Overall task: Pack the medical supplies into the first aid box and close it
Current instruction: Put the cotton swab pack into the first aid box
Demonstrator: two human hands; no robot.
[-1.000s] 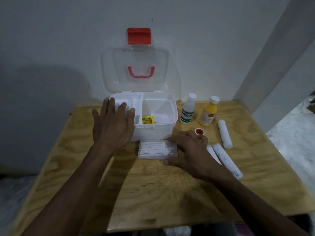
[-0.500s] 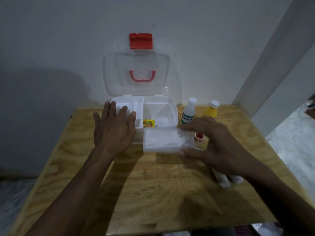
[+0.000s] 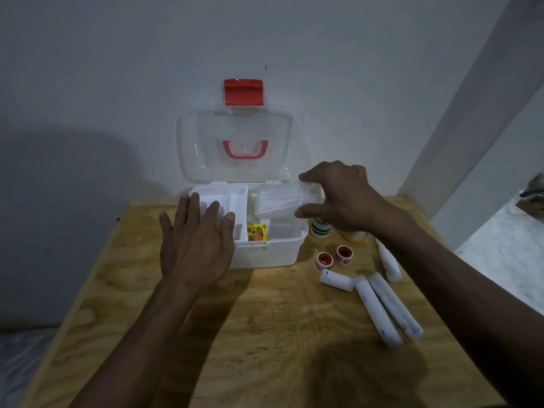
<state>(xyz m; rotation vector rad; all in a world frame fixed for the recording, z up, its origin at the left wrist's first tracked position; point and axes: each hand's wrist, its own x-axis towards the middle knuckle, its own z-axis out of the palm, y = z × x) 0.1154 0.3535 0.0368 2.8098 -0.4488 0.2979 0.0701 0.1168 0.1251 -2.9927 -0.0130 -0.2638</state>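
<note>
Right grip [image 3: 338, 198] is clamping a clear swab pack [image 3: 282, 201] over the open box [image 3: 265, 254]; left grip [image 3: 195, 245], fingers apart, is resting flat beside it on the plywood desk [image 3: 265, 348]; grey wall [image 3: 117, 83] is standing behind

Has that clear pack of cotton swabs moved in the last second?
Yes. The cotton swab pack has gone from the table in front of the first aid box up over its open right compartment, held by the right hand.

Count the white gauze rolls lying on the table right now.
4. One short roll lies below the tape rings, two long rolls lie side by side beside it, one lies by the right forearm. The arm may hide others.
</note>
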